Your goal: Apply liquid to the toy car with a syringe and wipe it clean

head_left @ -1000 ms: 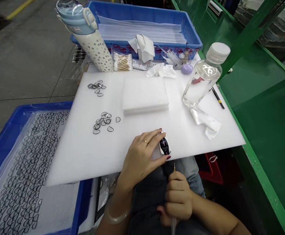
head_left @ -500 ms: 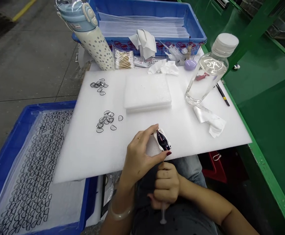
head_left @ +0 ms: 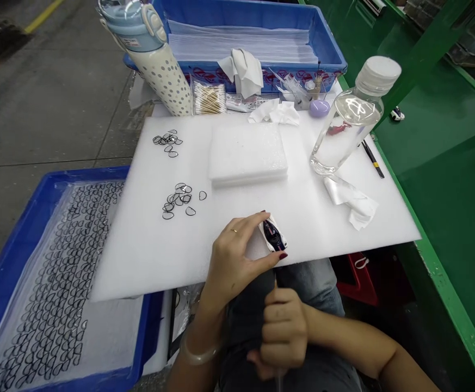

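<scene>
My left hand (head_left: 233, 258) pinches a small toy car (head_left: 273, 235) between thumb and fingers, above the front edge of the white foam board (head_left: 139, 245). The car is white with a glossy dark top facing up. Below it, in front of my body, my right hand (head_left: 284, 329) is wrapped round a syringe (head_left: 275, 283). Only its thin orange-brown tip shows above the fist and a blurred clear plunger beneath; the barrel is hidden. The tip points up at the car, with a gap between them. Two groups of thin black rings (head_left: 179, 200) lie on the board to the left.
A white foam block (head_left: 248, 152) lies mid-board. On the right stand a clear bottle (head_left: 347, 130), a crumpled tissue (head_left: 353, 201) and tweezers (head_left: 372, 158). Behind are a dotted flask (head_left: 166, 76), cotton swabs (head_left: 209, 99) and a blue bin (head_left: 331, 43). A blue tray (head_left: 45, 185) of rings sits left.
My right hand has drawn down toward my body with the syringe, widening the gap from the car. My left hand still holds the car, nearly in place. The view has shifted slightly.
</scene>
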